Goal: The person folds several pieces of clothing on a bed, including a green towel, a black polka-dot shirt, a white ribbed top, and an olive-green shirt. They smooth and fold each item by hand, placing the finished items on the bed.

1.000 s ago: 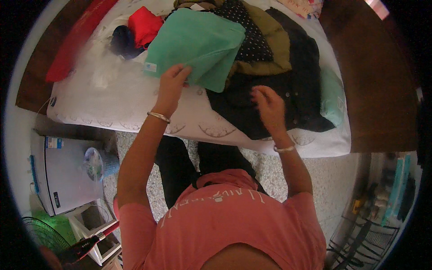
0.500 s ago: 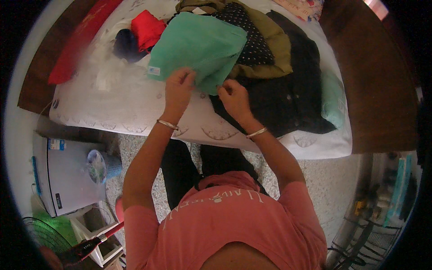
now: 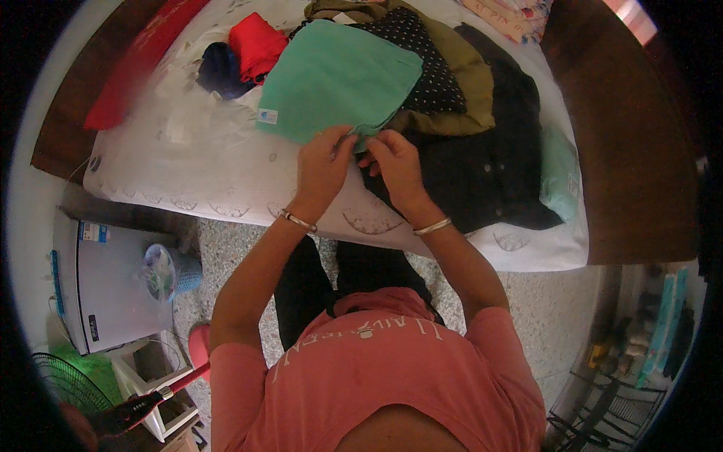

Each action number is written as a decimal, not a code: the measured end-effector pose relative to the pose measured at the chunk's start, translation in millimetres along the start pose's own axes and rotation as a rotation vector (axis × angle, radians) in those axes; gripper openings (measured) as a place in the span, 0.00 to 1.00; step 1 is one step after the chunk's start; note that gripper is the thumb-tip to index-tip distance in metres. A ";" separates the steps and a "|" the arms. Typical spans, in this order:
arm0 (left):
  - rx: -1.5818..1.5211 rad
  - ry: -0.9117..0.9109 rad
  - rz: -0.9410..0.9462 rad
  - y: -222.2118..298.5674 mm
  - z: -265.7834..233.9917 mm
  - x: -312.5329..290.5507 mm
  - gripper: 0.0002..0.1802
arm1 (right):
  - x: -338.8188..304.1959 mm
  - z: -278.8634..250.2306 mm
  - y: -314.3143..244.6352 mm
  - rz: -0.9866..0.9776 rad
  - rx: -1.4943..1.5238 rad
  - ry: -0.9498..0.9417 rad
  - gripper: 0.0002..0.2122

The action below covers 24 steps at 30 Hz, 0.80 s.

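A green cloth, folded into a rough square with a small white label at its left corner, lies on the bed on top of other clothes. My left hand pinches its near corner. Close beside it, my right hand pinches the same corner, the fabric bunched between both sets of fingertips. Beneath and right of the cloth are a black polka-dot garment, an olive garment and a black garment with buttons. Left of it lie a red cloth and a dark blue cloth.
White fabric lies on the bed's pale sheet. A wrapped green packet sits at the right edge. Down on the left stand a small grey fridge, a blue basket and a fan; a black rack is lower right.
My left hand has moved right, toward my right hand, and both now meet at the cloth's near corner, which is gathered up. The view has shifted slightly.
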<state>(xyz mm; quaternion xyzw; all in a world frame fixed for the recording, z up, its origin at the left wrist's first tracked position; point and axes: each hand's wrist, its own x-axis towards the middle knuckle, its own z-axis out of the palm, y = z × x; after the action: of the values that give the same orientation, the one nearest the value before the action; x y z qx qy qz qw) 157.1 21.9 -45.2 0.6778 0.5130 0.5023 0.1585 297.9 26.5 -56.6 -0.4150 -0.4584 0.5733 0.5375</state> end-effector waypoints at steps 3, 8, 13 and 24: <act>0.004 0.036 -0.105 8.5 -5.7 4.6 0.08 | -0.6 -1.3 -1.2 0.026 0.029 -0.020 0.05; 0.199 0.211 0.151 1.0 -9.7 10.6 0.07 | -2.4 1.1 -6.0 0.065 0.058 -0.078 0.06; 0.175 0.083 0.206 14.2 0.8 -6.5 0.07 | -0.8 7.4 -6.7 0.031 0.101 -0.015 0.06; 0.158 0.086 0.240 10.7 -1.7 -6.9 0.07 | -1.2 7.2 -4.7 0.140 0.188 0.007 0.05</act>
<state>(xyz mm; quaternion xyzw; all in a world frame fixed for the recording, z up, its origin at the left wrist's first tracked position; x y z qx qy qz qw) 161.5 10.9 -40.2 0.7224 0.4728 0.5041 0.0212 292.1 24.7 -50.4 -0.3956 -0.3705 0.6486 0.5344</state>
